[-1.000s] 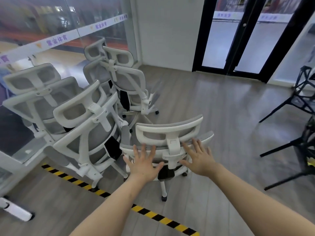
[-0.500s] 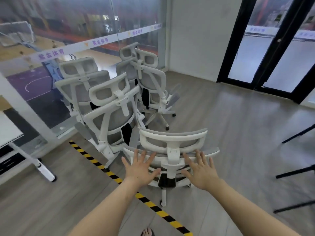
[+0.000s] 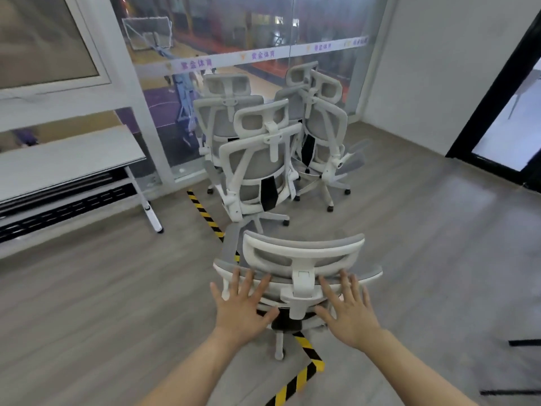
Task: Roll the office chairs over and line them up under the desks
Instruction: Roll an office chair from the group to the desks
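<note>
A white-framed office chair with grey mesh stands right in front of me, its back toward me. My left hand lies flat with spread fingers against the left of the chair's backrest. My right hand lies flat the same way on the right side, past the headrest post. Neither hand grips anything. Several more white chairs stand bunched together by the glass wall beyond it. A white desk on a white leg stands at the left.
Yellow-and-black hazard tape runs across the grey wood floor under the chair. A glass wall is behind the chairs, a black-framed door at the right. Black legs of some furniture poke in at the lower right.
The view has swung left, bringing the desk into sight. The chair under my hands has turned and rolled leftward, away from the bunched chairs. Both hands stay flat on its back.
</note>
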`<action>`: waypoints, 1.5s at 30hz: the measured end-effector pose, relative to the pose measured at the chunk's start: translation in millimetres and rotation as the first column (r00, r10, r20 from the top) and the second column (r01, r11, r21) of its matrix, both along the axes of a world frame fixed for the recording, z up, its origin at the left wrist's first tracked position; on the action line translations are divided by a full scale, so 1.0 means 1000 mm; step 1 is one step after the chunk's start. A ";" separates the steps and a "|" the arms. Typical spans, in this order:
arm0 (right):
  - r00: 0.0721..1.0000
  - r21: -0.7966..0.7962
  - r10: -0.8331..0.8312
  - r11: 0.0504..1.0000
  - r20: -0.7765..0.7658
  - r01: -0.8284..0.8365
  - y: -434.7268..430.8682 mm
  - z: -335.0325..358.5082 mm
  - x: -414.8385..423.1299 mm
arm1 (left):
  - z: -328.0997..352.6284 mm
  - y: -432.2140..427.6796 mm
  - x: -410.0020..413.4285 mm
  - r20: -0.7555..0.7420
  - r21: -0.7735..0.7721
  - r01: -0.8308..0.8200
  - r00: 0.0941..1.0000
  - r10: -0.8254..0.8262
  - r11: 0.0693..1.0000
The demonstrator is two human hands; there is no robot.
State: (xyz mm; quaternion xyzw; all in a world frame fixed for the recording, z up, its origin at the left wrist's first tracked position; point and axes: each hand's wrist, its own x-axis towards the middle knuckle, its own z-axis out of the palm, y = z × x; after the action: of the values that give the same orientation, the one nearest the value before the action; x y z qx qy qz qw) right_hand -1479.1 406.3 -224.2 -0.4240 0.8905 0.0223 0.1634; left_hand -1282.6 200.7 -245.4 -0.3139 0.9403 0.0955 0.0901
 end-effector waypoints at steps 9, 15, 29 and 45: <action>0.988 0.045 0.152 0.987 0.016 -0.153 0.008 0.002 0.132 | -0.022 0.050 0.163 -0.079 -0.064 -0.125 0.990 0.120 0.990; 0.972 0.032 0.233 0.972 0.015 -0.233 -0.005 -0.003 0.255 | -0.014 0.064 0.301 -0.075 -0.042 -0.239 0.969 0.236 0.970; 0.830 0.067 0.556 0.827 0.040 -0.558 -0.098 0.007 0.598 | -0.006 0.063 0.665 -0.037 -0.020 -0.579 0.815 0.579 0.815; 0.502 0.021 0.864 0.501 0.040 -0.865 -0.273 0.002 0.993 | 0.008 0.021 1.053 -0.006 0.069 -0.908 0.414 0.910 0.413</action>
State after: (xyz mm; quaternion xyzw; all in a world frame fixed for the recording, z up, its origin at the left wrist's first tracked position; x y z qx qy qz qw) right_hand -485.8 133.3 -222.0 -0.8088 0.5574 0.1127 0.1495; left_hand -229.5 221.4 -237.2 -0.7679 0.6198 0.1615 0.0129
